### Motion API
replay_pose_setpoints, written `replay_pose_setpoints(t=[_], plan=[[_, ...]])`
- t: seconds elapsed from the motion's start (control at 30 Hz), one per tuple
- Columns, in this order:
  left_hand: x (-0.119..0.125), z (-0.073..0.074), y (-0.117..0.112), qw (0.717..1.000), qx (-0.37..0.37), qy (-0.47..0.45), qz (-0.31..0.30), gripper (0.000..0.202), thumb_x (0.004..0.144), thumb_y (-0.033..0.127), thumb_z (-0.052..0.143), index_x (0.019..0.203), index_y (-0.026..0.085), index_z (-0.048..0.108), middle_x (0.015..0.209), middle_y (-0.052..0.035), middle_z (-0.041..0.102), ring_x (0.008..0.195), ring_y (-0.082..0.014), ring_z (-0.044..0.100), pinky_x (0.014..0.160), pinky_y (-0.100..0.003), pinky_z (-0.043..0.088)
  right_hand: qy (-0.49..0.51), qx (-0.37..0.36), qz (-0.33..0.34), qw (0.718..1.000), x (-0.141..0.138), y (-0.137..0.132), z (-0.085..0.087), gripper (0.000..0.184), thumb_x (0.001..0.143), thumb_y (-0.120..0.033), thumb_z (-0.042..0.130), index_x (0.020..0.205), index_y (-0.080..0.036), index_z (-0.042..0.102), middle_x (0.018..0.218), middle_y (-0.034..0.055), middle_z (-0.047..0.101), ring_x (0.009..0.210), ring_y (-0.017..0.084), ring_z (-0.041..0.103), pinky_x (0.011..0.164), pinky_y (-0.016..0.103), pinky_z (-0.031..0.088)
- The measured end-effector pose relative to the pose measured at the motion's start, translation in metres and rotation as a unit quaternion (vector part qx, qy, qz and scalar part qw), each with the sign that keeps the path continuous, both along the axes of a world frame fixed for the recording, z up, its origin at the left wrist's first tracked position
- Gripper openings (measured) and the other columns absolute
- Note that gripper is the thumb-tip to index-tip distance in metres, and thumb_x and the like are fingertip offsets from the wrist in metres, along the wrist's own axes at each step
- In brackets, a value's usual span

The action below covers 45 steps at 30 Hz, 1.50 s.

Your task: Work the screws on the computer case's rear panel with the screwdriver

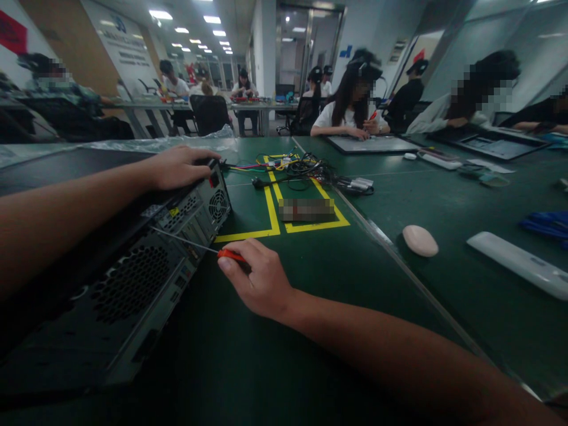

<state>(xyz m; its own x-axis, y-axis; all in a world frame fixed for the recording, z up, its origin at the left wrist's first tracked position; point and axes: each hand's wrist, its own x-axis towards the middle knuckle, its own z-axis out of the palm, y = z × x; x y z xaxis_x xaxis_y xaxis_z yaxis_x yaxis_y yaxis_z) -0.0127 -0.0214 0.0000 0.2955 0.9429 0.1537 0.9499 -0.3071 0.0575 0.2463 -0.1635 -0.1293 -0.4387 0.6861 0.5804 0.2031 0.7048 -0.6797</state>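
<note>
A black desktop computer case (133, 278) lies on its side on the green table (310, 331), its rear panel with fan grille and vents facing right. My left hand (180, 167) rests closed over the case's top far corner, gripping it. My right hand (260, 278) is closed on a screwdriver (208, 247) with an orange-red handle. Its thin metal shaft points left, with the tip against the rear panel.
A tangle of coloured cables (302, 168) lies beyond yellow floor-tape markings (273, 219). A pale mouse (419, 240) and a white keyboard (519, 263) sit to the right. Other people work at tables behind and on the right, with monitors lying flat.
</note>
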Motion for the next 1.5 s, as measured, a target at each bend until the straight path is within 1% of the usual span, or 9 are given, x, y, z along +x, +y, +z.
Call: replay_pose_setpoints(t=[0.13,0.27,0.37,0.5,0.73,0.93,1.07,1.23,1.5], plan=[[0.0003,0.0020,-0.0005,1.000,-0.022,0.004,-0.004,0.085,0.088,0.062,0.040,0.156,0.014,0.056,0.134,-0.0166,0.069,0.118,-0.0352,0.064,0.109,-0.047,0.045,-0.004,-0.013,0.012,1.000,-0.0006,-0.0008,0.0001,0.031,0.108,-0.046,0.053,0.116,-0.020,0.069,0.111,0.0082,0.076,0.101,0.020,0.071,0.091,0.035,0.057],[-0.0013,0.0017,0.0006,1.000,-0.015,0.003,-0.008,0.081,0.089,0.060,0.041,0.155,0.017,0.057,0.132,-0.0146,0.070,0.117,-0.0337,0.065,0.108,-0.045,0.045,0.003,-0.025,0.007,1.000,-0.0012,-0.0009,-0.0031,0.038,0.098,-0.049,0.067,0.127,-0.024,0.061,0.115,0.0064,0.075,0.100,0.021,0.073,0.091,0.037,0.059],[-0.0022,0.0006,0.0015,1.000,-0.013,-0.003,-0.001,0.081,0.088,0.061,0.042,0.154,0.019,0.059,0.129,-0.0131,0.071,0.116,-0.0332,0.065,0.108,-0.044,0.045,0.002,-0.018,0.015,1.000,-0.0015,0.0003,-0.0050,0.029,0.099,-0.043,0.065,0.121,-0.024,0.061,0.112,0.0057,0.075,0.097,0.020,0.073,0.089,0.036,0.060],[-0.0015,0.0007,0.0007,1.000,-0.017,-0.007,0.001,0.082,0.088,0.061,0.042,0.154,0.017,0.059,0.132,-0.0149,0.070,0.117,-0.0358,0.065,0.108,-0.048,0.046,0.001,-0.013,0.016,1.000,-0.0016,0.0011,-0.0052,0.021,0.102,-0.040,0.062,0.116,-0.024,0.062,0.111,0.0057,0.074,0.098,0.019,0.073,0.088,0.036,0.060],[0.0005,0.0016,-0.0005,1.000,-0.020,-0.010,0.002,0.084,0.087,0.062,0.041,0.155,0.015,0.058,0.134,-0.0159,0.069,0.119,-0.0362,0.064,0.109,-0.048,0.045,0.010,-0.017,0.021,1.000,-0.0006,0.0002,-0.0042,0.022,0.102,-0.040,0.062,0.117,-0.023,0.062,0.111,0.0061,0.074,0.098,0.019,0.073,0.087,0.035,0.060],[-0.0003,0.0013,0.0002,1.000,-0.014,-0.004,0.012,0.082,0.087,0.062,0.042,0.154,0.018,0.059,0.124,-0.0129,0.071,0.113,-0.0328,0.066,0.105,-0.045,0.048,0.004,-0.024,0.019,1.000,0.0001,0.0003,-0.0030,0.021,0.102,-0.040,0.063,0.116,-0.024,0.063,0.111,0.0058,0.074,0.098,0.020,0.073,0.088,0.036,0.060],[-0.0010,0.0014,0.0006,1.000,-0.018,0.002,-0.006,0.082,0.088,0.062,0.040,0.155,0.016,0.057,0.130,-0.0142,0.069,0.116,-0.0332,0.065,0.107,-0.046,0.046,0.006,-0.025,0.014,1.000,-0.0004,0.0001,-0.0038,0.021,0.102,-0.041,0.064,0.115,-0.024,0.063,0.110,0.0054,0.074,0.099,0.020,0.073,0.089,0.035,0.060],[-0.0004,0.0017,0.0005,1.000,-0.023,0.002,-0.001,0.084,0.089,0.062,0.038,0.156,0.013,0.056,0.137,-0.0165,0.067,0.122,-0.0350,0.063,0.111,-0.048,0.044,0.010,-0.028,0.018,0.999,-0.0008,0.0006,-0.0057,0.024,0.102,-0.041,0.064,0.117,-0.023,0.063,0.110,0.0060,0.074,0.098,0.020,0.073,0.087,0.035,0.060],[0.0032,0.0012,-0.0020,1.000,-0.020,-0.006,0.014,0.084,0.088,0.062,0.038,0.155,0.015,0.056,0.136,-0.0160,0.067,0.121,-0.0363,0.063,0.109,-0.050,0.046,0.015,-0.020,0.013,1.000,0.0000,-0.0001,-0.0039,0.022,0.101,-0.041,0.064,0.115,-0.023,0.063,0.108,0.0055,0.075,0.095,0.020,0.073,0.086,0.035,0.059]])
